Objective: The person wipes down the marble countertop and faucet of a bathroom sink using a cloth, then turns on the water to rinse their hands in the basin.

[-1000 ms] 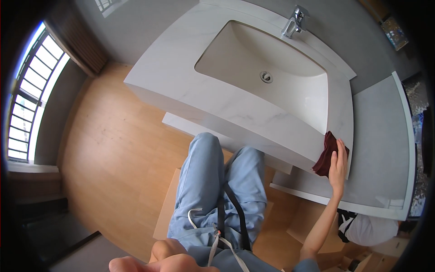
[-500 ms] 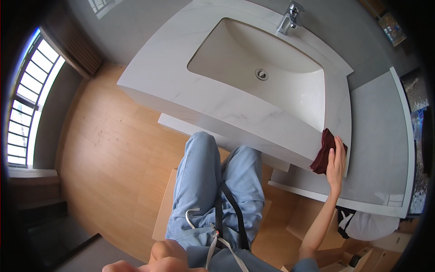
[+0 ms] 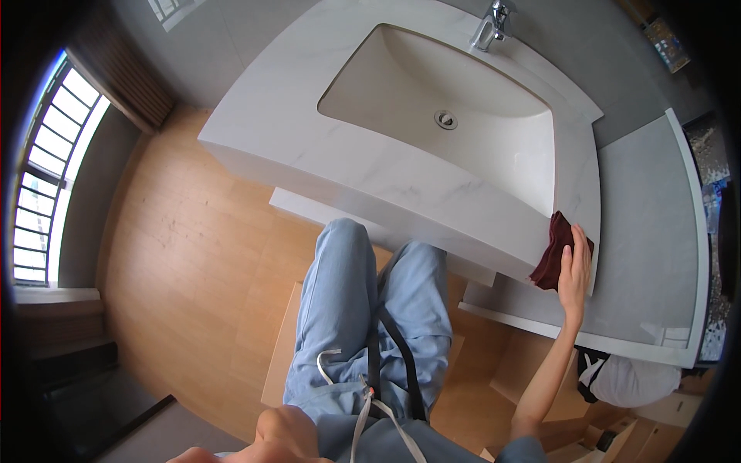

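While the left hand (image 3: pixel 285 434) is showing at the lower edge, its grip too cut off to tell, the counter (image 3: pixel 386 163) is bearing, at its front corner right of the basin (image 3: pixel 401 85), a dark red cloth (image 3: pixel 552 255) under the right hand (image 3: pixel 573 279). That hand's grip is lying flat, unclosed, probably because it is pinning the cloth there.

Dark-maroon folded fabric cloth (image 3: pixel 551 251); white marble-look slab countertop (image 3: pixel 266 116) with fine grey veining; off-white rectangular basin (image 3: pixel 401 85); pale-blue fabric trousers (image 3: pixel 333 309); light-brown wood-look floor (image 3: pixel 185 262).
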Demonstrator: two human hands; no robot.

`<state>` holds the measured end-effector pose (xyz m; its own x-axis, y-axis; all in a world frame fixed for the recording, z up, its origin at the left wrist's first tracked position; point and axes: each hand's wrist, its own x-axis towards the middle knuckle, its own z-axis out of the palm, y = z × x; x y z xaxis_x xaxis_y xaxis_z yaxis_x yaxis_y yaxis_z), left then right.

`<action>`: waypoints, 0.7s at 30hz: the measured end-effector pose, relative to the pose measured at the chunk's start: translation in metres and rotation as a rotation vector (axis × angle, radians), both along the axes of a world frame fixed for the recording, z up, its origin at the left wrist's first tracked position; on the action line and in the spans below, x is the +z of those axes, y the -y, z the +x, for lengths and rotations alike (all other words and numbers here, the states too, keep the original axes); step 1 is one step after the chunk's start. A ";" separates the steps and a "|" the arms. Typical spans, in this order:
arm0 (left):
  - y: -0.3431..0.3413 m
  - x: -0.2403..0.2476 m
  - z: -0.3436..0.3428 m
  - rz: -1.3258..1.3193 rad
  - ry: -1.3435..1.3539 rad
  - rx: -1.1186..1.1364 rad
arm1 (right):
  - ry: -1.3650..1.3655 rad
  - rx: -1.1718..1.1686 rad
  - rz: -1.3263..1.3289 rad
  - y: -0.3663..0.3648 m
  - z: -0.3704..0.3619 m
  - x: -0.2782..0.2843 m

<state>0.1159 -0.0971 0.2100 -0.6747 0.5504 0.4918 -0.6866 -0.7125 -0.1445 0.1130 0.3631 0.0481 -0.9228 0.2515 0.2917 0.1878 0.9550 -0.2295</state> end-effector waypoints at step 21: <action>-0.006 -0.072 -0.019 -0.415 -0.138 0.408 | -0.010 0.012 0.017 0.003 -0.003 0.003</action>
